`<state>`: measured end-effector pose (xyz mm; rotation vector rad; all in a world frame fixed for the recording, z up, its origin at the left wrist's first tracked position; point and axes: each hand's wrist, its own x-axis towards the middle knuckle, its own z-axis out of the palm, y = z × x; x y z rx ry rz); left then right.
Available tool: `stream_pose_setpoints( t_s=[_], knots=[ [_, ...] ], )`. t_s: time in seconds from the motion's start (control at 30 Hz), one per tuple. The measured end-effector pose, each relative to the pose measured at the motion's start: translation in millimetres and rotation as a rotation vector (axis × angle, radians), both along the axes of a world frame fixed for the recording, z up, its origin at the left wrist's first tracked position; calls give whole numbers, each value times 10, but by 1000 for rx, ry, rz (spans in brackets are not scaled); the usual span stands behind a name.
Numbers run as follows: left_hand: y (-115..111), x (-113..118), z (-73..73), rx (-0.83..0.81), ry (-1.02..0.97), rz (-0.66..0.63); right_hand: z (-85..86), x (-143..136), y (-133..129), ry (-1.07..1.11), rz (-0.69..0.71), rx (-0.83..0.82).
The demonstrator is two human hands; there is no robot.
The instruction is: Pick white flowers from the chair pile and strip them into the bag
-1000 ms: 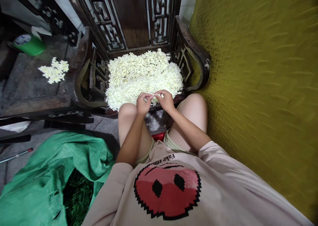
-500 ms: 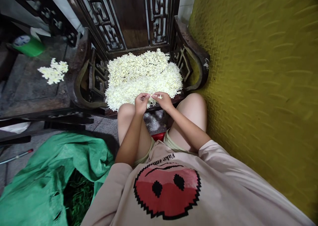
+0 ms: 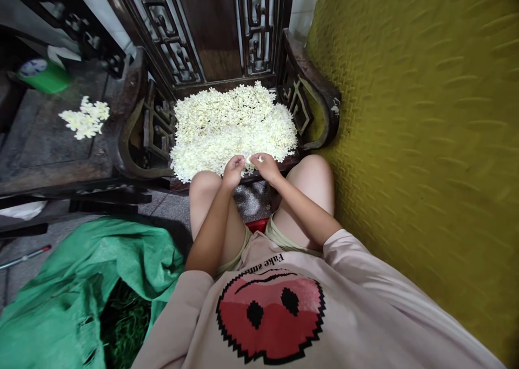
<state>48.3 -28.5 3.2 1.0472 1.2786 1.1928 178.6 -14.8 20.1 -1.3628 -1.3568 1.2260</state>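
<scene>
A thick heap of small white flowers covers the seat of the dark carved wooden chair in front of me. At the heap's near edge, over my knees, my two hands work close together. My right hand pinches a small white flower between thumb and fingers, with more white petals showing by its knuckles. My left hand is closed just beside it, thumb against the fingertips. Whatever lies in the left fingers is too small to make out.
On the wooden side table at left lie a small flower cluster and a green roll. An open green sack with green strands inside sits at lower left. A yellow embossed surface rises close on the right.
My left fingertips have drawn slightly apart from the right ones, and the white flower between them shows more. The whole view has shifted a little.
</scene>
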Motion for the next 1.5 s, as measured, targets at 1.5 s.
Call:
stream_pose_setpoints(
  t_s=[1.5],
  knots=[
    [-29,21,86,-24,-104,198,66,-9,-3,-44,152,117]
  ],
)
